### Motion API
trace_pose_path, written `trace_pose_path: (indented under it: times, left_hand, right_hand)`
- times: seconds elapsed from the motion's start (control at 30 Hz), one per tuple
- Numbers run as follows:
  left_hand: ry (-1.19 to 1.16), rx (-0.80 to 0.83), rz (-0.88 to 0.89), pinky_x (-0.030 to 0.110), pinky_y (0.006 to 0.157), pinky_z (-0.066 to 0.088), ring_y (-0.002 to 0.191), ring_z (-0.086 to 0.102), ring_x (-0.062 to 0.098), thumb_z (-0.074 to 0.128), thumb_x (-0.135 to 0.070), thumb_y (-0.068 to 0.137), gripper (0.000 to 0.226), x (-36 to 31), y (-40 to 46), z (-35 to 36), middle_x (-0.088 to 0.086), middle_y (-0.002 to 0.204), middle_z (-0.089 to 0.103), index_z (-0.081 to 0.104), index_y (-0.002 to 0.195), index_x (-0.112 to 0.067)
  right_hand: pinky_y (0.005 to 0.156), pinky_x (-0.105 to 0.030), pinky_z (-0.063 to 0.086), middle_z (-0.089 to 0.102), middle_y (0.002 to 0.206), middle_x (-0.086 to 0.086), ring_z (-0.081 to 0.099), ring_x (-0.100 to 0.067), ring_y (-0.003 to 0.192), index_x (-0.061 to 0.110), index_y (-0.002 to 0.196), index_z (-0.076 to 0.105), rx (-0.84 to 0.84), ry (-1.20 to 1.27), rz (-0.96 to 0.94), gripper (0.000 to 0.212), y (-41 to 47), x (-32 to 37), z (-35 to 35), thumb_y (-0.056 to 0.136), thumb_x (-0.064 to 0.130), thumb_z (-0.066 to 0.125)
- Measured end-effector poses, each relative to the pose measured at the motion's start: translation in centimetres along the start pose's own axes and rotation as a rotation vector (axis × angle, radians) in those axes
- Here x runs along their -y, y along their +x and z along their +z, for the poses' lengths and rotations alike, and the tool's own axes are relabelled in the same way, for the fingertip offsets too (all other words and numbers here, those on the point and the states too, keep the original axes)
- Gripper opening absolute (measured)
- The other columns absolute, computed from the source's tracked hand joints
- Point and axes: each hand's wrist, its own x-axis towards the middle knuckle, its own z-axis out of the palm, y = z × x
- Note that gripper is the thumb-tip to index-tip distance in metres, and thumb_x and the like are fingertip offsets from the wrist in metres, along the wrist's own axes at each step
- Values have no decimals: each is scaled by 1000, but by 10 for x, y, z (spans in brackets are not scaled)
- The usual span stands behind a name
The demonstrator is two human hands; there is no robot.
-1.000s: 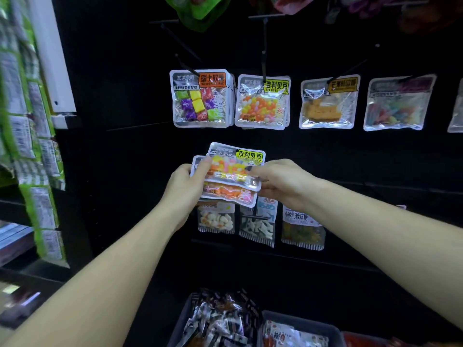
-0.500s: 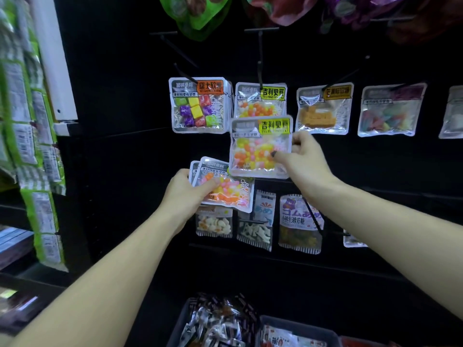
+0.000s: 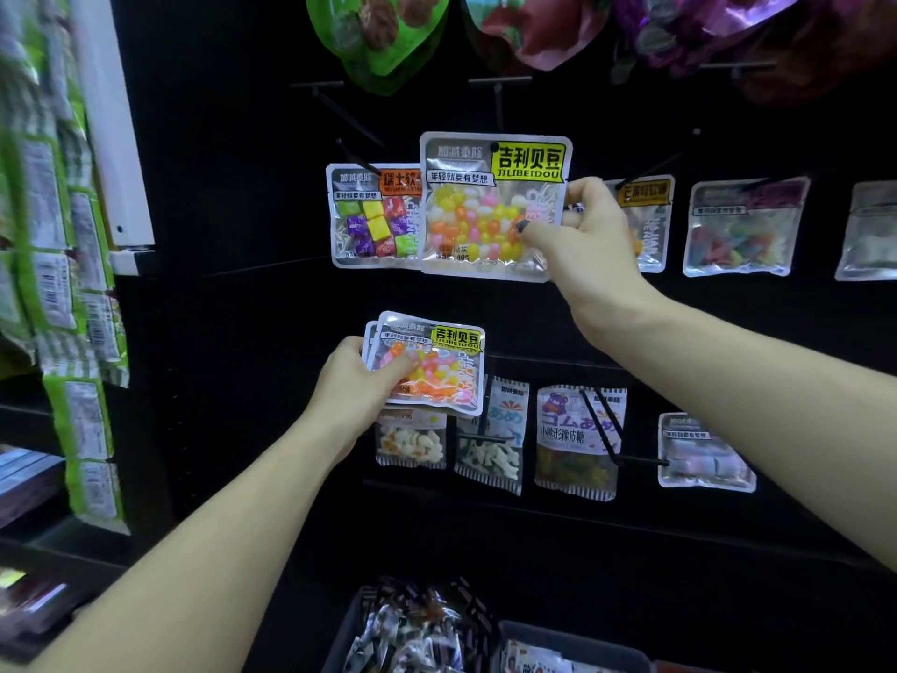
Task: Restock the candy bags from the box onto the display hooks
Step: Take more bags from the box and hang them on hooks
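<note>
Right hand (image 3: 582, 240) raised pinched jellybean bag (image 3: 490, 206) to hook; left hand (image 3: 359, 386) grips spares (image 3: 432, 366); black pegboard (image 3: 233, 187).

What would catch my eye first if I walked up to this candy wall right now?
Probably the jelly bean bag with its yellow label, held up at a hook in the middle of the black wall by the right hand. Just below, the left hand grips a small stack of matching bags.

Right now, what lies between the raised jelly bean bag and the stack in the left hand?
Head view: only bare black panel separates raised bag from stack.
</note>
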Motion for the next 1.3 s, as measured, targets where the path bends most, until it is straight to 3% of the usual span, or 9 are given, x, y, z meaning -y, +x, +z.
trace_pose_path:
  times: [0.13, 0.3, 0.57, 0.7, 0.8, 0.97, 1.03, 1.13, 1.3]
  left_hand:
    - [-9, -4, -2, 38, 82, 62, 92, 76, 18, 79, -39, 89, 33, -2, -2, 1, 2, 102, 75, 62, 107, -18]
    - [20, -5, 14, 28, 71, 54, 89, 74, 16, 77, -39, 91, 31, -5, -4, 1, 1, 101, 74, 62, 108, -18]
    - [12, -9, 26, 19, 63, 49, 83, 71, 9, 76, -38, 93, 31, -7, -6, 2, 0, 100, 72, 61, 110, -17]
    - [-14, -4, 31, 23, 68, 53, 86, 73, 11, 76, -38, 92, 28, -4, -5, 1, 0, 101, 73, 61, 107, -20]
    - [-11, -19, 34, 24, 68, 54, 87, 73, 11, 77, -38, 92, 25, -1, -4, 2, -1, 101, 73, 60, 104, -23]
    - [-6, -16, 41, 23, 68, 52, 88, 72, 9, 75, -39, 93, 24, 0, -3, 2, -3, 102, 72, 59, 104, -26]
    - [-10, -13, 41, 22, 68, 52, 88, 72, 8, 74, -39, 94, 25, 0, -4, 1, -4, 102, 71, 59, 108, -24]
    - [-3, -19, 48, 19, 66, 48, 86, 69, 7, 73, -40, 94, 26, 0, -3, 1, -4, 101, 69, 60, 107, -22]
    - [14, -28, 43, 13, 60, 48, 80, 69, 1, 73, -40, 94, 29, 0, -2, 1, -4, 101, 69, 62, 108, -18]
  right_hand:
    - [83, -27, 58, 73, 95, 0, 74, -13, 92, 24, 95, 48, -20, 26, 4, 29, 2, 1, 5, 93, 2, 67]
    - [84, -30, 57, 69, 105, -2, 70, -16, 97, 24, 95, 50, -64, 15, 51, 29, 10, -6, 7, 91, 3, 69]
    - [84, -40, 50, 60, 97, -4, 57, -21, 87, 22, 89, 50, -81, -18, 190, 22, 35, -31, 11, 91, 13, 70]
    - [85, -42, 52, 64, 102, -6, 59, -25, 90, 22, 86, 53, -77, -46, 254, 18, 55, -44, 17, 92, 13, 67]
    - [93, -45, 54, 66, 108, -11, 61, -27, 94, 16, 98, 58, -72, -119, 282, 11, 73, -55, 17, 92, 15, 67]
    - [105, -50, 52, 60, 132, -12, 58, -34, 121, 5, 128, 57, -87, -149, 375, 44, 98, -69, 14, 91, 21, 74]
    - [98, -53, 57, 62, 127, -12, 63, -37, 115, 3, 123, 59, -93, -103, 411, 44, 103, -77, 16, 87, 22, 77]
    - [84, -42, 65, 61, 124, -12, 72, -34, 98, -1, 125, 56, -81, -71, 449, 42, 90, -77, 19, 94, 20, 74]
    - [87, -41, 64, 62, 96, -9, 74, -31, 98, -1, 136, 43, -90, -194, 502, 59, 58, -91, 11, 94, 27, 73]
